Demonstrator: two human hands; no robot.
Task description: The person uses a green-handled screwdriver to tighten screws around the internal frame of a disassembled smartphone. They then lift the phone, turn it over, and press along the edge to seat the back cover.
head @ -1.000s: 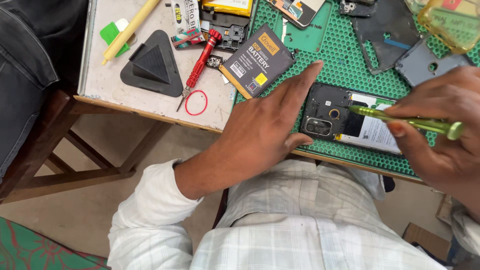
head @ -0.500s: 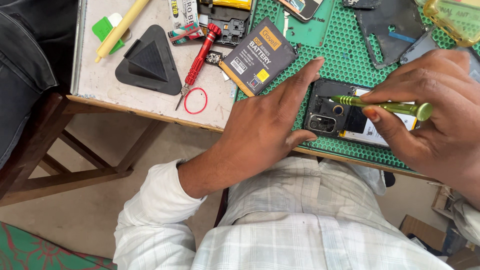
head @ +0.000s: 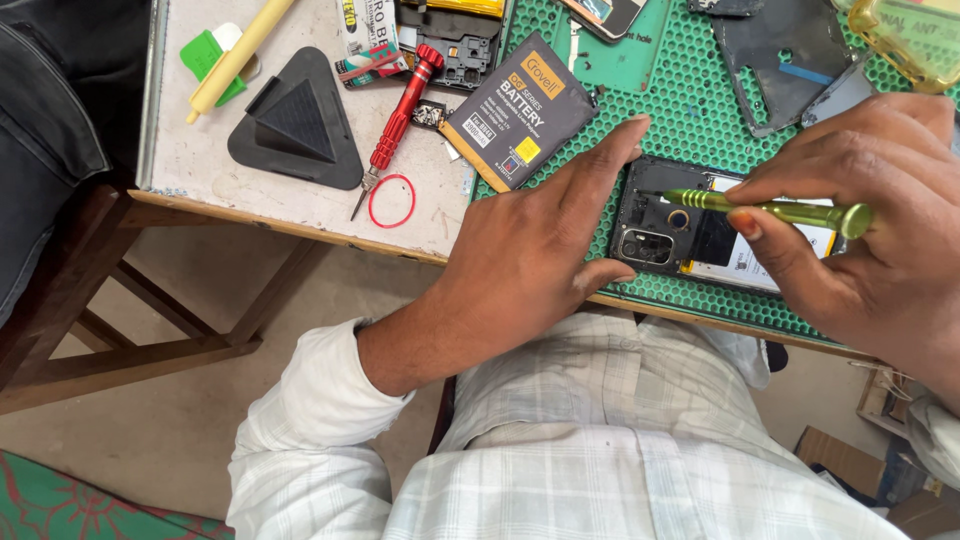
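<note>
We see opened phone (head: 700, 235) on green mat (head: 690, 100) between our 2 hands — left hand (head: 545, 250) flat, open, bracing it; right hand (head: 860, 220) gripping green screwdriver (head: 765, 208), tip now further into phone than before. Yellow box (head: 915, 40) beyond right hand — contents unclear.

My left hand (head: 530, 265) lies flat, palm down, fingers together and stretched forward, thumb spread out to the side. The forearm runs back to a rolled white sleeve. My right hand (head: 870, 215) is curled in from the side, thumb and fingertips pinched together, knuckles raised, wrist bent.
</note>
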